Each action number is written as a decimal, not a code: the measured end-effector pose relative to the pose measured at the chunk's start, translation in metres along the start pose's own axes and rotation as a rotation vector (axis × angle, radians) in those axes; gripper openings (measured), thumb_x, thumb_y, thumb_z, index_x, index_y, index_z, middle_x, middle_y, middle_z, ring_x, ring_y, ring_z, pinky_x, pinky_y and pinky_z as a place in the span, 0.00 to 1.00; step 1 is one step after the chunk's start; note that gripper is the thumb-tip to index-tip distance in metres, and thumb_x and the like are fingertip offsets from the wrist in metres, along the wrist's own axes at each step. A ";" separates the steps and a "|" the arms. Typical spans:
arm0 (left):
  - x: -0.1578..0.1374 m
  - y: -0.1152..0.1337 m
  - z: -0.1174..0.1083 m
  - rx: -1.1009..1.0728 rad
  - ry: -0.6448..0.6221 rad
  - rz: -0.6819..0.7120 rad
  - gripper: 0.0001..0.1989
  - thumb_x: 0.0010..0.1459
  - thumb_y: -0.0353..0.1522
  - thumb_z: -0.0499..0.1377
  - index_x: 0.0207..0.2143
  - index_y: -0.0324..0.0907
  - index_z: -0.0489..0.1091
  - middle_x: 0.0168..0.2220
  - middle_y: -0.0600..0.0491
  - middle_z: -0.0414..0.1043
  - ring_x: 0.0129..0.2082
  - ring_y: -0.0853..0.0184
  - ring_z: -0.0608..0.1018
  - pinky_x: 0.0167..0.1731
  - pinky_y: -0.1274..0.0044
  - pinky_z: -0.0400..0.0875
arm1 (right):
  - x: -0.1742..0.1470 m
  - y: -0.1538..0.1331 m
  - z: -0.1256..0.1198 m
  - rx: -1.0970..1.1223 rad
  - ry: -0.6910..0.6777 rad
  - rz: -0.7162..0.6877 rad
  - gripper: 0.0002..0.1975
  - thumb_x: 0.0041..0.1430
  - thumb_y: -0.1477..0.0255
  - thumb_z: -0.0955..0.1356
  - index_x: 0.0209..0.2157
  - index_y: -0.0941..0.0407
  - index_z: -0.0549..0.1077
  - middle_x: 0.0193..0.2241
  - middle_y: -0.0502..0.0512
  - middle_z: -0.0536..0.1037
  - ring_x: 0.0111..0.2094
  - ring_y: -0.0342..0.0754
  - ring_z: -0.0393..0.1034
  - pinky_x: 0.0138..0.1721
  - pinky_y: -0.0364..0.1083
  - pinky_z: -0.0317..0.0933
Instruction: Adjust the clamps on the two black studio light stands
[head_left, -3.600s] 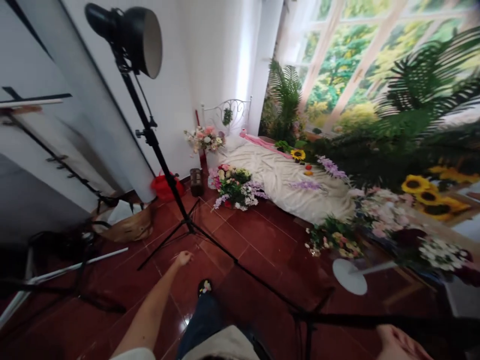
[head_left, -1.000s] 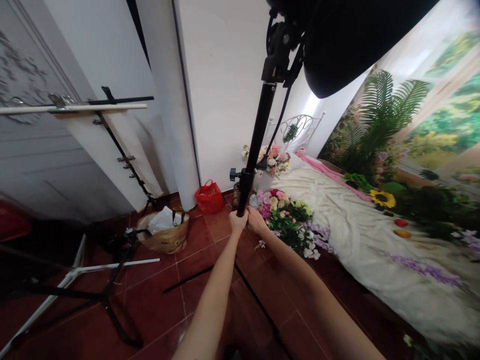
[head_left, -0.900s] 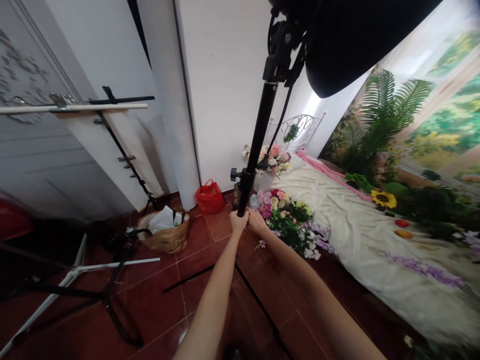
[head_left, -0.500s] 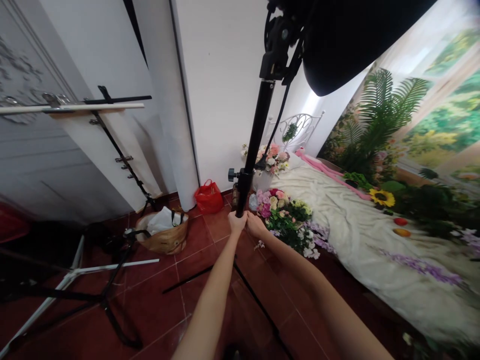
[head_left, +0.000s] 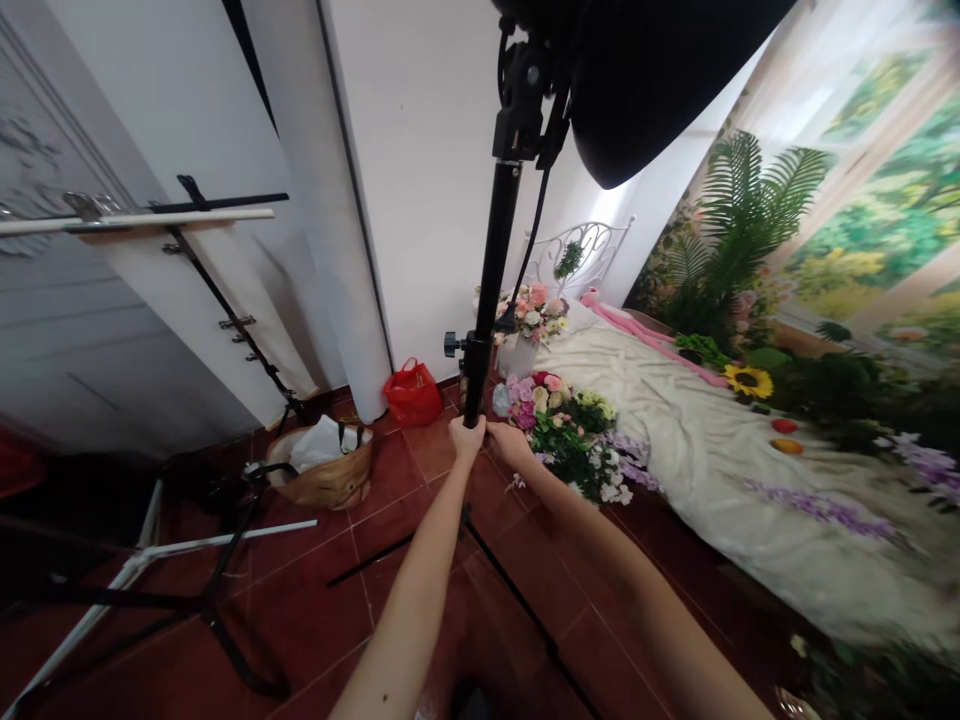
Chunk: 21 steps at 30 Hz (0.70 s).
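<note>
Head view: the left hand wraps its fingers around the black light stand, which rises toward twelve o'clock; the right hand is curled alongside, its fingers' grip impossible to tell.

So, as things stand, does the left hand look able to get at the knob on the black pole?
Probably yes: the left hand grips the black pole below the knob, and nothing seems to block the way.

Lamp head cut off at top; left hand hides stretch of black pole.
</note>
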<state>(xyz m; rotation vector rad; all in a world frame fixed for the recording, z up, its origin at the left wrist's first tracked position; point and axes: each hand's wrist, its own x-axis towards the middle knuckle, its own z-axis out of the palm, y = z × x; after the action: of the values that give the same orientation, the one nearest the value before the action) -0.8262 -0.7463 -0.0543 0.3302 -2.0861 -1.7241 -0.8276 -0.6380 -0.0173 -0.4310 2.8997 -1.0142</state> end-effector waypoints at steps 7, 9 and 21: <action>-0.001 0.001 0.001 0.010 0.013 -0.008 0.14 0.44 0.39 0.59 0.16 0.36 0.68 0.14 0.53 0.63 0.17 0.71 0.68 0.18 0.82 0.57 | -0.088 0.035 0.049 -0.319 -0.095 -0.035 0.24 0.56 0.78 0.62 0.55 0.51 0.65 0.61 0.58 0.59 0.56 0.52 0.61 0.50 0.49 0.62; -0.002 0.003 0.000 0.027 0.014 -0.009 0.14 0.44 0.39 0.59 0.16 0.36 0.68 0.15 0.53 0.64 0.18 0.71 0.69 0.19 0.82 0.58 | -0.101 0.049 0.055 -0.413 -0.207 0.001 0.21 0.52 0.79 0.64 0.48 0.52 0.72 0.61 0.59 0.58 0.57 0.56 0.60 0.51 0.51 0.61; -0.001 0.003 0.000 0.058 -0.024 -0.049 0.14 0.44 0.39 0.60 0.21 0.34 0.72 0.18 0.49 0.68 0.21 0.67 0.72 0.20 0.81 0.59 | -0.008 -0.083 -0.082 0.570 0.194 -0.320 0.40 0.53 0.59 0.69 0.61 0.53 0.47 0.53 0.61 0.65 0.48 0.49 0.67 0.47 0.51 0.66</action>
<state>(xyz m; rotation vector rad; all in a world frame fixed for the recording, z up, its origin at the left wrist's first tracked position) -0.8248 -0.7450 -0.0514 0.3828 -2.1655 -1.7057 -0.8101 -0.6480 0.0977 -0.7998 2.5536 -1.9433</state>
